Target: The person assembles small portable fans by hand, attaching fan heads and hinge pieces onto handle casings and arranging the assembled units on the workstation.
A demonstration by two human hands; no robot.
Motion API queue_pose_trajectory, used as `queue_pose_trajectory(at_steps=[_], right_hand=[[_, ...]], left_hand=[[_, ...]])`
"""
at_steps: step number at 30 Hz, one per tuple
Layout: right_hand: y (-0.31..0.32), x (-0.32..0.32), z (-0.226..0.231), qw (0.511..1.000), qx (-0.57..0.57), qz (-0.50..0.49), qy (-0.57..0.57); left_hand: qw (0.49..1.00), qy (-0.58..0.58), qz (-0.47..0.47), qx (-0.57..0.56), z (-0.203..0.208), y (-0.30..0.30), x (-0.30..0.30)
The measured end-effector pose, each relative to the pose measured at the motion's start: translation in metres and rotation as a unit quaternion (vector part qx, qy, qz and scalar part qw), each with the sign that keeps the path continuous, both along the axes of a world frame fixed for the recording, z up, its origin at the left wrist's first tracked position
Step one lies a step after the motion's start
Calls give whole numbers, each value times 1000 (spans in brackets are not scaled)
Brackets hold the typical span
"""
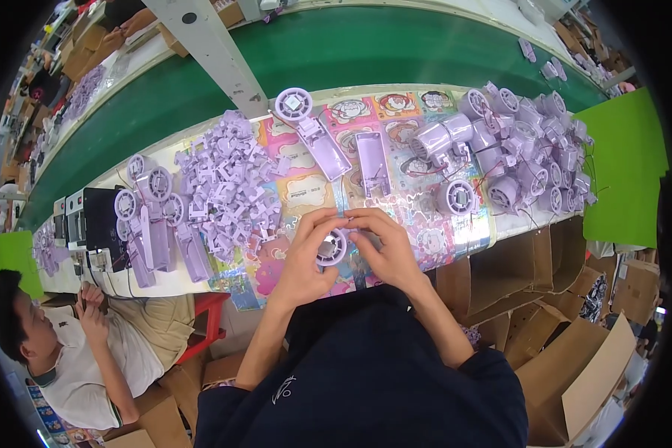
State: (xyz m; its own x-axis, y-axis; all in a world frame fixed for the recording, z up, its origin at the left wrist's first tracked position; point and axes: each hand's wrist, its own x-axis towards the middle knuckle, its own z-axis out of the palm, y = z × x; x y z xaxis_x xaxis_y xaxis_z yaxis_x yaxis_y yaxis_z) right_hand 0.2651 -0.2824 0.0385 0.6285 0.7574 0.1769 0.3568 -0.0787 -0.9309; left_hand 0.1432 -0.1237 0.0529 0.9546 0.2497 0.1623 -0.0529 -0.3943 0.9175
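Close in front of my body, my left hand (306,261) is closed round a light purple round fan head (341,251) with a ring of slots and a silvery middle. My right hand (385,252) curls in from the other side, its fingertips meeting my left fingers at the top of the part. What lies between those fingertips is hidden. Just beyond my hands lie a purple handle shell (373,164), hollow side up, and a fan head joined to an open handle (322,145). To the right, another round fan head (458,198) sits on the table.
A heap of small purple parts (228,183) lies left, beside several assembled fans (155,224). Wired purple housings (526,142) pile up at right. Behind runs a green conveyor belt (328,52), with a metal post (213,56). Cardboard boxes (493,280) stand lower right; a co-worker (89,351) sits left.
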Motion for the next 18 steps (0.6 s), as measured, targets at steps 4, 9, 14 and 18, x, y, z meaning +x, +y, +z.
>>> queue_pose_trajectory(at_steps=[4,9,14,18], right_hand=[[6,-6,2,985,3,-87,148],[-4,4,0,965,-74,-12,251],[-8,-10,15,993,-28,22,114],[0,-22,22,997,-10,-2,79]], left_hand=[[1000,10,8,2,-5,-4,-2],[999,-5,-17,-28,4,-7,-10],[973,-29,62,-221,-16,-9,-8],[973,9,76,-220,-11,-11,-8]])
